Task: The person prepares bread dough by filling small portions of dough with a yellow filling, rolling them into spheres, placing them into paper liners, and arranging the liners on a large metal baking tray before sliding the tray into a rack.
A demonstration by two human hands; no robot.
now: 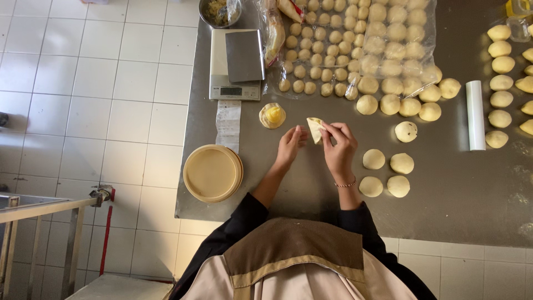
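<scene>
My right hand (340, 149), with a thin bracelet at the wrist, pinches a folded piece of pale dough (315, 129) just above the steel table (455, 189). My left hand (290, 145) meets the same dough from the left, its fingertips against the edge. A flattened round of dough with yellow filling in its middle (272, 115) lies on the table just left of and beyond my left hand. Several smooth dough balls (386, 173) rest to the right of my right hand.
A digital scale (234, 64) with a paper slip (228, 125) below it stands at far left, beside a bowl of filling (219, 11). Round beige lids (212, 172) are stacked near the left edge. Many dough balls cover a plastic sheet (355, 44); a white roller (475, 114) lies right.
</scene>
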